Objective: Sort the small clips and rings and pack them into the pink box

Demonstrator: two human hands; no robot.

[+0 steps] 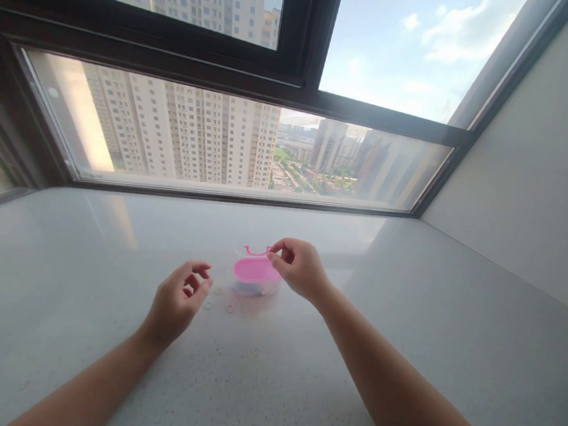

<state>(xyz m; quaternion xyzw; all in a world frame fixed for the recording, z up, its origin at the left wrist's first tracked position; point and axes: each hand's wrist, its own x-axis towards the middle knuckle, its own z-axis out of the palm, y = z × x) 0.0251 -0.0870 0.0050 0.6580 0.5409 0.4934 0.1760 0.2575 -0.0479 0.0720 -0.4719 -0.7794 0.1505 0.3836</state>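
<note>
A small clear container with a pink lid (254, 274) sits on a pale stone sill (403, 331). Its thin pink handle (255, 251) arches up behind the lid. My right hand (297, 266) is at the container's right side, thumb and fingers pinched at the right end of the handle. My left hand (179, 297) hovers left of the container, fingers curled loosely, holding nothing I can see. A few tiny pale rings (229, 309) lie on the sill between the left hand and the container.
A wide dark-framed window (300, 94) runs along the back, with tower blocks outside. A plain wall (542, 184) closes off the right side. The sill stretches broadly left and right of the hands.
</note>
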